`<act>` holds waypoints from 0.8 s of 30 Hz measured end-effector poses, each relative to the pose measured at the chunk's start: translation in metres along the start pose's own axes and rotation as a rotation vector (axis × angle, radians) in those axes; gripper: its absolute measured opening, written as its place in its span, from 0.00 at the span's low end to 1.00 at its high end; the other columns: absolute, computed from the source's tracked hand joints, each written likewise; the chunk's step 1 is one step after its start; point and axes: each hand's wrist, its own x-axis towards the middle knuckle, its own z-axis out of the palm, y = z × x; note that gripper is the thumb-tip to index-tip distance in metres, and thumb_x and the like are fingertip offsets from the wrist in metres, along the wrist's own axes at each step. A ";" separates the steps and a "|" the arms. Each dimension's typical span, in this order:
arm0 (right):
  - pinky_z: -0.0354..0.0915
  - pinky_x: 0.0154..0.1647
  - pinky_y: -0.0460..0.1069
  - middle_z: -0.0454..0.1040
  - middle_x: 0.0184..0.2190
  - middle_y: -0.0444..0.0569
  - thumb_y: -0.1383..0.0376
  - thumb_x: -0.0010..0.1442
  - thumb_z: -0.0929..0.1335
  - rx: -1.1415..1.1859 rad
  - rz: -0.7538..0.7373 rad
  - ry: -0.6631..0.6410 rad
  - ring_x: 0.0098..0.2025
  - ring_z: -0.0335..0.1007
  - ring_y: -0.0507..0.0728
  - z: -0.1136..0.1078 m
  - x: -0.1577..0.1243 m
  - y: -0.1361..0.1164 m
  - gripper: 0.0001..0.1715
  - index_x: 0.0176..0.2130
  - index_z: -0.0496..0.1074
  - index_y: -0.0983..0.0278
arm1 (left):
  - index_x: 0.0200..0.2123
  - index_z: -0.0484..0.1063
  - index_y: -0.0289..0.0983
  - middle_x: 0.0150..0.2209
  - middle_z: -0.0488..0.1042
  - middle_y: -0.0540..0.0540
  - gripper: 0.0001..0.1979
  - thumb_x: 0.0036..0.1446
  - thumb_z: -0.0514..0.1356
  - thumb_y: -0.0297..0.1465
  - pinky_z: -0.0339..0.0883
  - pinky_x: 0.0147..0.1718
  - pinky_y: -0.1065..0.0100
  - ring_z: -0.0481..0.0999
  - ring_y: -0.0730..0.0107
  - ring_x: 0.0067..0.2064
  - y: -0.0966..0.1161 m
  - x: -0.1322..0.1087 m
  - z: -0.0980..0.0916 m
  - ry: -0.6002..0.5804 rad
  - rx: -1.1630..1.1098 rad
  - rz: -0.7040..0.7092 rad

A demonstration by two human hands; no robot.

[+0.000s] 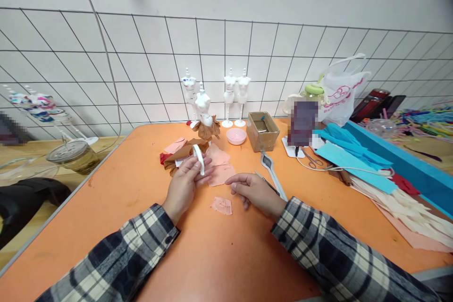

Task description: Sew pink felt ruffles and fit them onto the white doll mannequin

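Note:
My left hand [187,180] holds a white roll of tape [199,158] between thumb and fingers, just in front of a brown crepe-paper bundle [182,152]. My right hand [253,191] rests on the orange table [141,226] with its fingers curled, fingertips near a small pink paper scrap [222,205]; a thin dark tool [268,184] pokes out behind it. Pink paper pieces [220,170] lie between the hands. A white mini mannequin with a brown paper skirt [205,118] stands behind them.
Three bare white mannequins [230,92] stand by the wire grid. A pink bowl [236,136], cardboard box [262,131], grey tool [271,170], scissors [310,159] and phone on a stand [300,125] lie to the right. Blue and cream paper sheets [357,155] cover the right side.

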 end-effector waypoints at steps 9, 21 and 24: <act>0.67 0.19 0.43 0.71 0.37 0.48 0.56 0.57 0.68 -0.031 -0.019 0.017 0.30 0.67 0.51 0.007 0.001 0.009 0.19 0.46 0.72 0.64 | 0.56 0.66 0.42 0.60 0.66 0.40 0.24 0.56 0.63 0.32 0.61 0.55 0.56 0.64 0.53 0.61 -0.016 -0.029 0.023 -0.406 -0.200 -0.083; 0.63 0.24 0.44 0.72 0.30 0.45 0.64 0.56 0.67 -0.408 -0.253 0.205 0.25 0.64 0.48 0.010 -0.002 -0.001 0.12 0.40 0.75 0.64 | 0.53 0.71 0.45 0.61 0.66 0.44 0.17 0.64 0.54 0.41 0.59 0.57 0.57 0.64 0.57 0.61 -0.023 -0.031 0.025 -0.431 -0.218 -0.093; 0.64 0.19 0.43 0.72 0.31 0.46 0.60 0.56 0.67 -0.285 -0.147 0.128 0.24 0.64 0.49 0.011 -0.002 0.002 0.16 0.43 0.74 0.65 | 0.54 0.70 0.48 0.64 0.61 0.48 0.17 0.65 0.52 0.41 0.60 0.57 0.59 0.60 0.60 0.63 -0.021 -0.031 0.026 -0.393 -0.301 -0.125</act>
